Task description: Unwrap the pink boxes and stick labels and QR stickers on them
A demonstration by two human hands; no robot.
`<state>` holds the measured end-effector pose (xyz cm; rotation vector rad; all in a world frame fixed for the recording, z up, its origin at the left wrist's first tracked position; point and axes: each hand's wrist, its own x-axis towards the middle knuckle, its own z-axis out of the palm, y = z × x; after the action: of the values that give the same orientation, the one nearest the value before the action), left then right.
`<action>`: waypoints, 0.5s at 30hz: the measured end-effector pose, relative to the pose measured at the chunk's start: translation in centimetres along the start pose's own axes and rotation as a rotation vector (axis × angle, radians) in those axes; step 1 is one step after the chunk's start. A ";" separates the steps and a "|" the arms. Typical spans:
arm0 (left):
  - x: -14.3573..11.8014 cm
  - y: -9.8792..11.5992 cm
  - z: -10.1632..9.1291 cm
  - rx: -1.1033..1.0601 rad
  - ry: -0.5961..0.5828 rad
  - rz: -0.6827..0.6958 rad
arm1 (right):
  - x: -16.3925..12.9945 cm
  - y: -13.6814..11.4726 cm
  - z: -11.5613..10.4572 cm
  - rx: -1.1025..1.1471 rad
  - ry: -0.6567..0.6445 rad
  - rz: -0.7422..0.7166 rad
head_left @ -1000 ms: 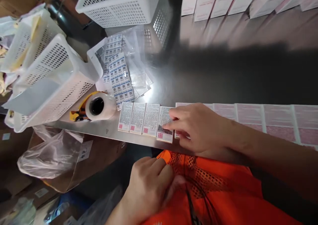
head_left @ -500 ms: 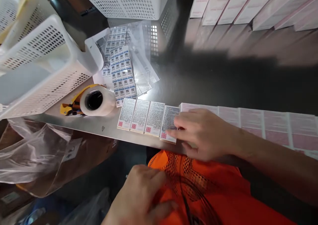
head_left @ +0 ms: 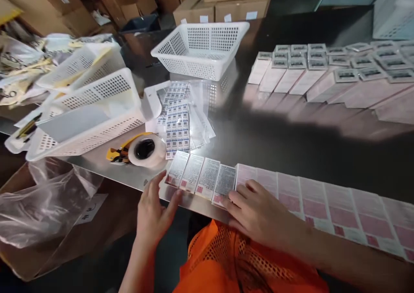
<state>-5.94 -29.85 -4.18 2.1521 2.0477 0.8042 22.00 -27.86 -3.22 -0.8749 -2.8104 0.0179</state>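
Observation:
Several small white cartons with dense print and a pink code stand side by side along the table's front edge; the leftmost carton (head_left: 177, 169) and the rightmost carton (head_left: 224, 182) end this short row. My left hand (head_left: 154, 211) is at the left end, fingers and thumb spread, its fingertips close to the leftmost carton's lower corner; whether they touch it I cannot tell. My right hand (head_left: 255, 209) rests by the rightmost carton, fingertips at its lower right corner, fingers loosely bent. To the right, a row of pink-and-white cartons (head_left: 289, 191) continues, partly behind my right forearm.
A tape dispenser with a clear roll (head_left: 147, 150) lies left of the row, beside sheets of code stickers (head_left: 177, 127). White baskets (head_left: 200, 64) stand behind and at left. Stacked cartons (head_left: 291, 75) fill the back right. A plastic-lined brown box (head_left: 42, 211) sits below the left edge.
The view has tilted up, showing more of the table's far side. My left hand has risen from my lap to the left end of the carton row. My right hand stays by the rightmost printed carton.

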 end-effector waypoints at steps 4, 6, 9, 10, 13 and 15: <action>1.0 -0.1 0.6 -0.064 -0.062 -0.050 | -1.5 0.2 0.8 -0.045 0.187 0.120; 2.0 0.0 0.2 0.026 0.007 0.015 | -2.5 0.0 0.7 0.032 0.295 0.183; 5.3 0.5 0.0 0.213 0.061 0.238 | -4.6 -0.7 0.5 0.106 0.437 0.301; 6.9 0.9 0.3 0.269 0.024 0.329 | -5.3 -1.0 0.6 0.118 0.463 0.348; 12.6 2.4 2.7 0.377 -0.234 0.573 | -7.4 -2.2 1.1 0.128 0.502 0.468; 16.3 3.8 5.2 0.400 -0.362 0.723 | -8.5 -3.0 1.4 0.126 0.504 0.495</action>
<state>-0.75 -13.29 -1.90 3.0270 1.3239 -0.0155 26.90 -35.00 -5.97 -1.3057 -2.0603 0.0399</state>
